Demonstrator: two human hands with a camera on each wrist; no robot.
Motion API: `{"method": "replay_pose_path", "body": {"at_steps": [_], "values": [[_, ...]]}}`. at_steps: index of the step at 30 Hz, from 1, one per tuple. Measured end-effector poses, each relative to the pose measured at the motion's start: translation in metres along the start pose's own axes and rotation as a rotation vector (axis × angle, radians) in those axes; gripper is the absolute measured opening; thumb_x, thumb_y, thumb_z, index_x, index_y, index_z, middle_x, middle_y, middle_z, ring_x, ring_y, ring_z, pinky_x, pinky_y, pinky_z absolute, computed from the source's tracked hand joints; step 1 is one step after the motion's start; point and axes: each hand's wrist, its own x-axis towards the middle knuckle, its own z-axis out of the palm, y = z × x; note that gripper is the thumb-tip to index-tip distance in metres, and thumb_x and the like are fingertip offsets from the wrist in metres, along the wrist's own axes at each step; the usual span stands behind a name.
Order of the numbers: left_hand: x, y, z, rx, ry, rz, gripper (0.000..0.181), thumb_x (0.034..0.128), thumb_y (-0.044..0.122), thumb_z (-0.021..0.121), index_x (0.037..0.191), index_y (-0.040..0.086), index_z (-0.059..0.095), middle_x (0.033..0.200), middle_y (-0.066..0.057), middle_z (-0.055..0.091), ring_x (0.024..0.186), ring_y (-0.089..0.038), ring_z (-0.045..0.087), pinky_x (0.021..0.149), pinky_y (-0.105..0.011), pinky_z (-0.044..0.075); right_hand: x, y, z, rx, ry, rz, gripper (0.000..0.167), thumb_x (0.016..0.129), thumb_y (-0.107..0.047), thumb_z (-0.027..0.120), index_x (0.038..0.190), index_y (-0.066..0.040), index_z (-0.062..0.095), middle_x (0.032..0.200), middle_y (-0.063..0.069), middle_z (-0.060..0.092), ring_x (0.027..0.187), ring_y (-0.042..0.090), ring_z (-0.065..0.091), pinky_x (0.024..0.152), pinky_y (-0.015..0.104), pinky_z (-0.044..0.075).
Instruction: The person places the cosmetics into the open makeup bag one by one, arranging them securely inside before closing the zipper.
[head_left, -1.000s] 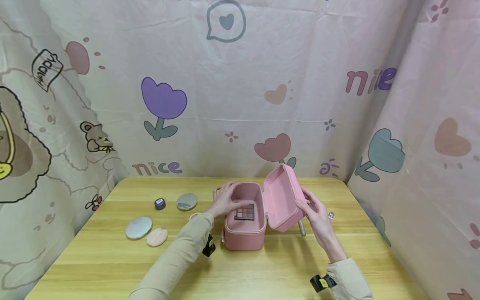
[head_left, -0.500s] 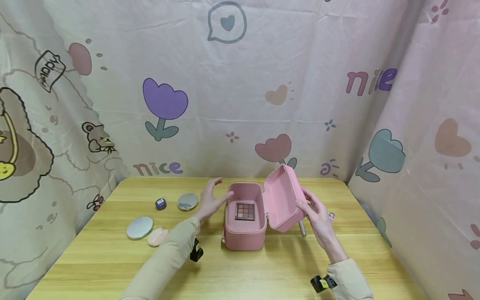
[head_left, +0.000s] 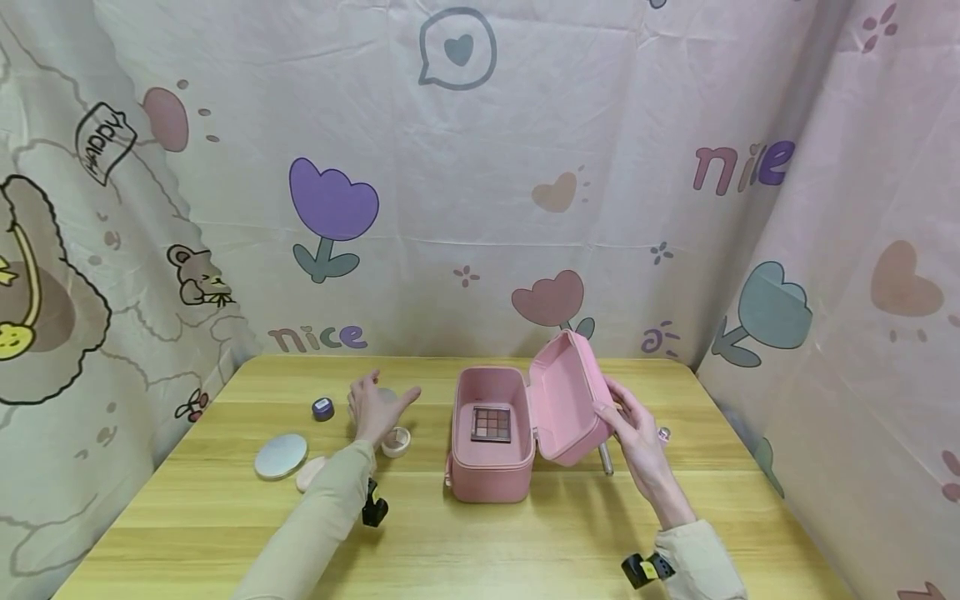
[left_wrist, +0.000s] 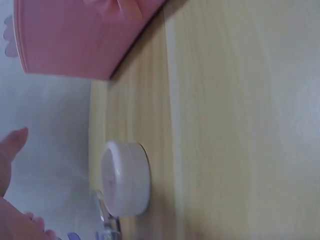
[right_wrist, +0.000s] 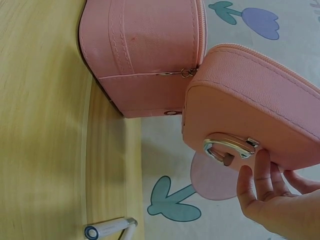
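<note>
Grey disc (head_left: 387,395) behind left hand (head_left: 368,414), perhaps touching.

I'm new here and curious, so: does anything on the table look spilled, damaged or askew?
Nothing stands out: I see no spill or damage. The lid of the pink case tilts outward, but the right hand holds it there, and the palette lies inside.

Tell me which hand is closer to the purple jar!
Left. The left hand is just right of the purple jar; the right hand is farther right, holding the pink lid.
</note>
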Motion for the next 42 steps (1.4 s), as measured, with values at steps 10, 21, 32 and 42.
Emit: {"method": "replay_pose_path", "body": {"at_steps": [10,21,32,42], "values": [[0.008,-0.019,-0.002,0.112,-0.002,-0.140,0.104,0.0805,0.047,0.079,0.152,-0.005,0.024,0.148,-0.040,0.023,0.135,-0.054,0.029,0.117,-0.064,0.023,0.000,0.000,0.000,0.002,0.004,0.008,0.054,0.102,-0.012,0.054,0.152,0.001,0.036,0.125,-0.007,0.053,0.108,0.002,0.058,0.091,0.015,0.052],[0.022,-0.034,0.001,0.219,-0.027,-0.196,0.105,0.0773,0.047,0.079,0.148,-0.010,0.026,0.142,-0.043,0.025,0.130,-0.055,0.029,0.116,-0.063,0.021,0.001,0.001,0.001,0.017,0.001,0.000,0.055,0.102,-0.011,0.054,0.152,0.002,0.035,0.129,-0.004,0.052,0.112,0.003,0.058,0.093,0.016,0.052],[0.024,-0.035,-0.003,0.241,-0.078,-0.219,0.095,0.0816,0.039,0.077,0.145,-0.013,0.029,0.138,-0.042,0.027,0.127,-0.054,0.029,0.114,-0.063,0.022,0.001,0.002,0.000,0.016,0.007,0.013,0.056,0.102,-0.011,0.054,0.153,0.002,0.035,0.130,-0.003,0.051,0.111,0.001,0.058,0.093,0.015,0.052],[0.028,-0.041,0.001,0.268,-0.060,-0.166,0.079,0.0819,0.037,0.075,0.131,-0.015,0.042,0.129,-0.042,0.037,0.122,-0.054,0.035,0.111,-0.064,0.028,0.001,0.003,-0.001,0.021,0.004,0.004,0.055,0.102,-0.010,0.053,0.152,0.002,0.035,0.129,-0.003,0.052,0.111,0.002,0.058,0.093,0.016,0.052]]}}
